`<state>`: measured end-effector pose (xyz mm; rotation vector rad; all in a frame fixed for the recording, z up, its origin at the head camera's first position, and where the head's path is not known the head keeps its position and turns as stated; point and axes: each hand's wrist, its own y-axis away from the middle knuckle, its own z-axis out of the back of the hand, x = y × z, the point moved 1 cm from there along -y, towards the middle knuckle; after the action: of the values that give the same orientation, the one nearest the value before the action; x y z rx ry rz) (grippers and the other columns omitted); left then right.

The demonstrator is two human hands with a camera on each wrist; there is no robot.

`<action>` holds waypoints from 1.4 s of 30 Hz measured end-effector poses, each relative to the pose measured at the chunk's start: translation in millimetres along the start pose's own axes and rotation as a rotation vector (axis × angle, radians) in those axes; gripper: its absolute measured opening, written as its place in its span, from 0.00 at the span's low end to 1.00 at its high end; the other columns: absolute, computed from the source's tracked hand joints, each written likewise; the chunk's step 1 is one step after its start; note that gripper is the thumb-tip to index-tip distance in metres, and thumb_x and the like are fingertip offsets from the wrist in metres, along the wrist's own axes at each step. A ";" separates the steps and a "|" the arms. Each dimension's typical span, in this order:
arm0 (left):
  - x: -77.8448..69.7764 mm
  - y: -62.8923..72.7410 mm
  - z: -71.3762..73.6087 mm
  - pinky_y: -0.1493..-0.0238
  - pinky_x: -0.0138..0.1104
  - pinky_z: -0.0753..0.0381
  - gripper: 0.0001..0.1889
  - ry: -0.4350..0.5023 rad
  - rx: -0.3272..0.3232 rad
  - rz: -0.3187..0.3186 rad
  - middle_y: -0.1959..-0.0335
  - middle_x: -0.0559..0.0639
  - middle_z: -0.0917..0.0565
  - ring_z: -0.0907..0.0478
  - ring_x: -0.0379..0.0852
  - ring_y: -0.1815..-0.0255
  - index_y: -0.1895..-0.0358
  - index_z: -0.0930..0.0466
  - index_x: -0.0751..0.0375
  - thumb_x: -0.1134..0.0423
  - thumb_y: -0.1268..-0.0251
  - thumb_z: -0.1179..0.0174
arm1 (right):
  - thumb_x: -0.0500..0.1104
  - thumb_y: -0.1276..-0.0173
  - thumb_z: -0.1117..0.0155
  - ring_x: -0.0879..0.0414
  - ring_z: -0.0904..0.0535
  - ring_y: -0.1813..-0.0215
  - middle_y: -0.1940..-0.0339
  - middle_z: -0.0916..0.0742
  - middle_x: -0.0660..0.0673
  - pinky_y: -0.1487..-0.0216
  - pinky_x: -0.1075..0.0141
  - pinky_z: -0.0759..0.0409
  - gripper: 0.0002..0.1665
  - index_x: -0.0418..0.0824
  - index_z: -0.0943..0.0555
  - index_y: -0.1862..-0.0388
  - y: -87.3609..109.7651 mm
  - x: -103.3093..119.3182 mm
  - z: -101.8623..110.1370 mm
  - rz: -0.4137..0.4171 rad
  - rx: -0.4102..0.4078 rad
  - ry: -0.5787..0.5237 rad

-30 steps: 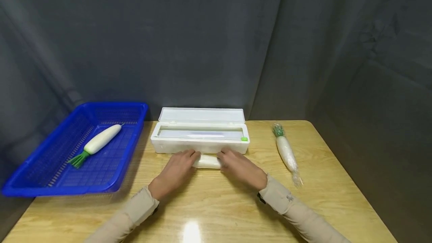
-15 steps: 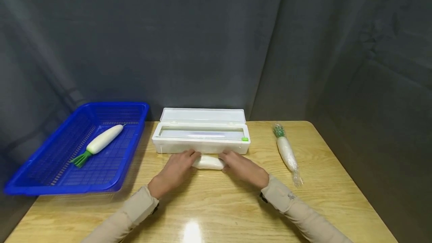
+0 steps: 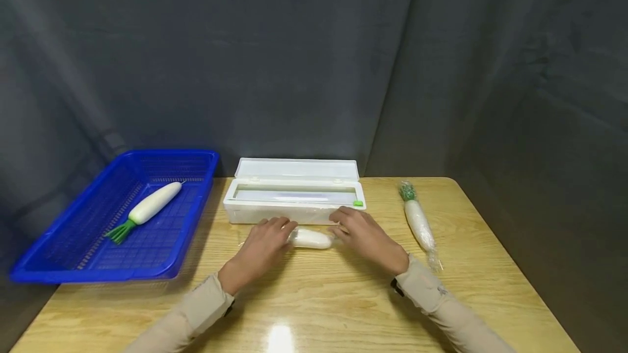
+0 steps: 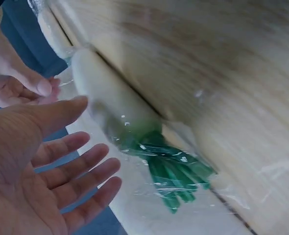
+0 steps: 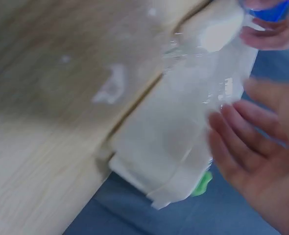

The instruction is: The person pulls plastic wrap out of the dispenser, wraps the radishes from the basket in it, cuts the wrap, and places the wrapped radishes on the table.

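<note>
A white radish in cling film lies on the table in front of the cling film box. Its green leaves show through the film in the left wrist view. My left hand is over its leafy end, and in the left wrist view the fingers are spread with nothing gripped. My right hand is just past the tapered end, beside the box front. Loosely bent fingers of that hand hover by the loose film in the right wrist view.
The box has its lid raised and a green slide cutter at its right end. A blue basket with a bare radish stands left. Another wrapped radish lies right. Grey curtains enclose the table.
Both hands have loosened from the wrapped radish. The right hand has moved right, off its end, and more of the radish shows. The radish lies slightly farther right in the head view.
</note>
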<state>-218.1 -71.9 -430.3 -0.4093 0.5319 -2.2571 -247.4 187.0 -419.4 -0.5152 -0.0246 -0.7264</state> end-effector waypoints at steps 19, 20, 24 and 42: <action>-25.1 -51.6 16.0 0.52 0.44 0.16 0.17 0.209 0.009 0.014 0.47 0.52 0.13 0.14 0.49 0.49 0.43 0.16 0.58 0.59 0.31 0.28 | 0.44 0.29 0.26 0.26 0.28 0.28 0.28 0.28 0.20 0.33 0.39 0.24 0.42 0.16 0.31 0.31 7.0 -43.2 12.2 -0.453 -0.047 -0.091; -24.7 -54.9 15.4 0.54 0.43 0.16 0.17 0.219 0.011 0.013 0.47 0.52 0.13 0.14 0.48 0.52 0.43 0.16 0.59 0.60 0.30 0.29 | 0.44 0.29 0.26 0.26 0.29 0.28 0.27 0.28 0.19 0.32 0.39 0.25 0.41 0.16 0.31 0.31 7.3 -44.7 12.1 -0.456 -0.044 -0.122; -21.3 -67.4 10.6 0.57 0.42 0.14 0.17 0.264 0.043 0.020 0.46 0.53 0.13 0.15 0.46 0.62 0.40 0.17 0.58 0.60 0.28 0.31 | 0.41 0.30 0.26 0.28 0.21 0.35 0.27 0.28 0.20 0.36 0.40 0.21 0.21 0.24 0.19 0.49 7.5 -48.6 11.6 -0.422 -0.070 -0.232; -38.4 -118.2 -10.0 0.57 0.42 0.13 0.14 0.323 0.146 0.108 0.52 0.52 0.11 0.12 0.49 0.58 0.42 0.14 0.57 0.60 0.25 0.34 | 0.35 0.36 0.23 0.30 0.26 0.28 0.31 0.21 0.23 0.42 0.49 0.15 0.18 0.29 0.14 0.48 5.5 -58.2 9.6 -0.370 -0.135 -0.382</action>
<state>-269.7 32.4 -385.4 0.0592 0.5329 -2.2497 -286.2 231.4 -424.9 -0.7850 -0.4397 -0.9854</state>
